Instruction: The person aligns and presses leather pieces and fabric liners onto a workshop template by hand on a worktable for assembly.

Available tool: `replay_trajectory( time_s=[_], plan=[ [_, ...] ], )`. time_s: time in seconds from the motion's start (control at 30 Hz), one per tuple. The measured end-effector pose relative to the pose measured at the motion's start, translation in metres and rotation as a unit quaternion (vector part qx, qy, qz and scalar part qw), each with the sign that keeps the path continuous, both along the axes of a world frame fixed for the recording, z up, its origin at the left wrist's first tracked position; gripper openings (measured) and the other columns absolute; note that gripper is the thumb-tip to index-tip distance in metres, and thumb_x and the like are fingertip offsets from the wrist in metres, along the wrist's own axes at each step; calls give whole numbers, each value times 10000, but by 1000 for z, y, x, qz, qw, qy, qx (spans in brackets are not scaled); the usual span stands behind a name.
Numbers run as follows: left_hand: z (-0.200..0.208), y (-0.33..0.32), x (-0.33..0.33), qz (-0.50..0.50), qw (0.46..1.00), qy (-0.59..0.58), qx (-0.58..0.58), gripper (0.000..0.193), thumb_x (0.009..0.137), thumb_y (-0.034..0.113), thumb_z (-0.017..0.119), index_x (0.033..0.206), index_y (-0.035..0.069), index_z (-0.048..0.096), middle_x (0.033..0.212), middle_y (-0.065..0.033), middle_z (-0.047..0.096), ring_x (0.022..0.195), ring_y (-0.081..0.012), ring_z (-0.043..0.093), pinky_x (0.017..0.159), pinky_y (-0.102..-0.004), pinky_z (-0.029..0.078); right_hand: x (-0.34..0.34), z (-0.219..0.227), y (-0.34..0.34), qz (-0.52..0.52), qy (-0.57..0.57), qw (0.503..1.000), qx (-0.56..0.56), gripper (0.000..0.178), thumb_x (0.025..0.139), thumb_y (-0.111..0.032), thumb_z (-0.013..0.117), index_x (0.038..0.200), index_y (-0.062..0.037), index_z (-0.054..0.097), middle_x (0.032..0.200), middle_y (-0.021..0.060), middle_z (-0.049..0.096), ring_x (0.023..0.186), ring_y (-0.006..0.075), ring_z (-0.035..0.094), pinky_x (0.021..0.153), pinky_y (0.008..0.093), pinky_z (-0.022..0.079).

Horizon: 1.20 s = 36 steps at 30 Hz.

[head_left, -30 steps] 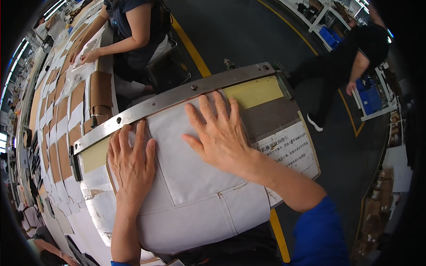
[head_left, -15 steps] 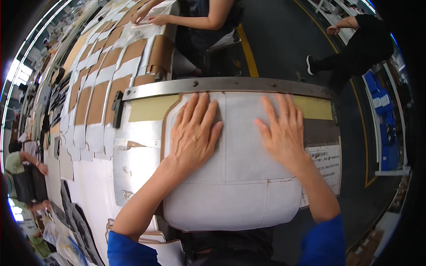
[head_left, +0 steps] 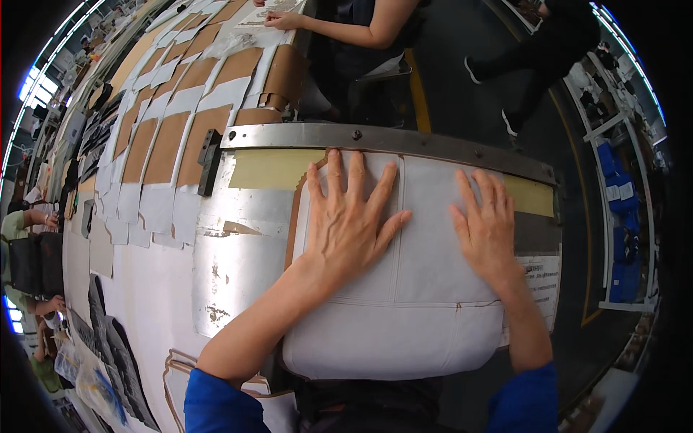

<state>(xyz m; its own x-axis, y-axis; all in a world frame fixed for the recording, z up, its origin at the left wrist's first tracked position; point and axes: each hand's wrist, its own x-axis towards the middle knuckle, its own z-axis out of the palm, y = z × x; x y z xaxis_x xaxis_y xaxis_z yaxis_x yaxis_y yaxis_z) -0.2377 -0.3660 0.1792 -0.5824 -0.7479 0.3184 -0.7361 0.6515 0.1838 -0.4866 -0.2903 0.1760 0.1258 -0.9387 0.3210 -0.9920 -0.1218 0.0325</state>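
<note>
A white sheet-like panel with brown edges and stitched seams lies over a metal plate. Its far edge meets a raised metal bar, and its near end droops over the plate's front edge. My left hand rests flat on the panel's left half, fingers spread, tips close to the bar. Flat on the right half is my right hand, its fingers pointing away from me and only slightly apart. Neither hand grips anything. Yellow strips show on the plate beside the panel.
Overlapping brown and white pieces cover the long table at the left. A seated person works beyond the bar; another walks at the far right. Blue bins fill a rack on the right. Dark grey pieces lie at the left.
My left hand has spread its fingers wider and moved slightly right across the panel. My right hand stays flat. The view has shifted a little, and the walking person has moved left.
</note>
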Motion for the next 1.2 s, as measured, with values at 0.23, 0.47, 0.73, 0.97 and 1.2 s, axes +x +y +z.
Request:
replay_trajectory(
  time_s=[0.23, 0.47, 0.73, 0.97, 1.2],
  plan=[
    [6, 0, -1, 5, 1000, -31, -6, 653, 1051, 611, 504, 1533, 173, 551, 1503, -301, 420, 1466, -536, 330, 1212, -702, 187, 10, 11, -1, 31, -19, 999, 0, 695, 970, -532, 676, 1475, -63, 585, 1464, 204, 476, 1371, 393, 432, 1099, 559, 370],
    [6, -4, -4, -36, 999, 11, -5, 577, 1031, 467, 628, 1482, 108, 592, 1463, -272, 484, 1401, -443, 445, 1162, -552, 375, 4, 1, -6, 52, -25, 998, 6, 648, 985, -568, 641, 1475, -145, 608, 1460, 214, 468, 1353, 400, 438, 1114, 573, 349],
    [6, -1, -2, -40, 999, 13, -22, 551, 1011, 452, 667, 1476, 164, 608, 1470, -265, 491, 1396, -446, 471, 1125, -549, 418, 9, 5, -6, 69, -55, 996, -3, 633, 990, -562, 645, 1458, -136, 621, 1423, 222, 471, 1347, 406, 435, 1104, 625, 353],
    [9, -3, -4, -47, 999, 9, 2, 549, 999, 441, 683, 1454, 140, 625, 1428, -197, 492, 1368, -408, 475, 1089, -529, 430, 6, -2, -7, 60, -36, 998, -5, 644, 1000, -561, 626, 1472, -124, 590, 1408, 233, 480, 1340, 411, 436, 1110, 652, 339],
    [19, -1, -4, -58, 998, -26, 17, 601, 953, 422, 733, 1465, 130, 619, 1417, -211, 498, 1361, -420, 472, 1072, -539, 435, 12, 7, -4, 56, -20, 998, 1, 621, 949, -540, 683, 1390, -106, 631, 1368, 221, 480, 1296, 407, 448, 1081, 623, 373]
  ],
)
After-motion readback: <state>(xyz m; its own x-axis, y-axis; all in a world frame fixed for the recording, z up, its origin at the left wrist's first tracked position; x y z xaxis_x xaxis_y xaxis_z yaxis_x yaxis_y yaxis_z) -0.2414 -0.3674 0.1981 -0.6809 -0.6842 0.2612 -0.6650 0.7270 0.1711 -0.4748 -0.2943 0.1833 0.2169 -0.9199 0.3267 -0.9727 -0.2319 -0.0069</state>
